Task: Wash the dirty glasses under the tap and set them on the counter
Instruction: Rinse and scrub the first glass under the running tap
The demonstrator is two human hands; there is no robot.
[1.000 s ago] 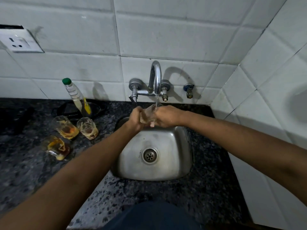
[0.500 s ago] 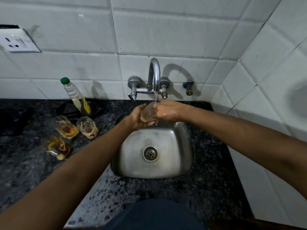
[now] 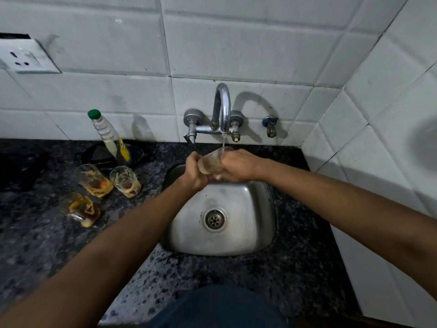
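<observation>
A clear glass is held tilted under the running tap, above the back of the steel sink. A thin stream of water falls into its mouth. My left hand grips its base end and my right hand wraps round its right side. Three dirty glasses with orange-brown residue stand on the dark counter to the left: one, a second, and a third nearer me.
A bottle with a green cap leans at the back left over a dark dish. The speckled granite counter surrounds the sink. A wall socket sits at upper left, and a tiled side wall closes the right.
The glass has turned between my hands under the stream, and its mouth now points up towards the spout. The dirty glasses on the counter have not moved.
</observation>
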